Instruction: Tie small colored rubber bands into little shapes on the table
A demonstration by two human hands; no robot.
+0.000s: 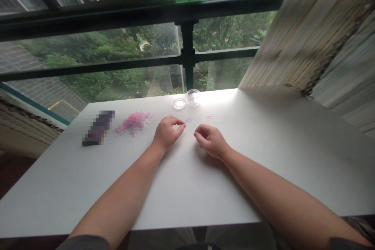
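My left hand (169,132) rests over the white table with thumb and index fingertip pinched together; anything between them is too small to make out. Opposite it, my right hand (213,140) is curled, its thumb closed against the fingers, and what it may hold is hidden. A pale thin band (188,120) lies just beyond the left fingertips. Farther right lies a pink thin band (210,116). To the left of my left hand is a loose pile of pink and purple bands (134,122), which look like small rubber bands.
A clear round container (193,98) and a clear round lid (179,104) stand at the table's (166,199) far edge. A dark, pixelated oblong object (99,127) lies at left. Beyond are a green railing (187,39) and window; a curtain (281,43) hangs at right.
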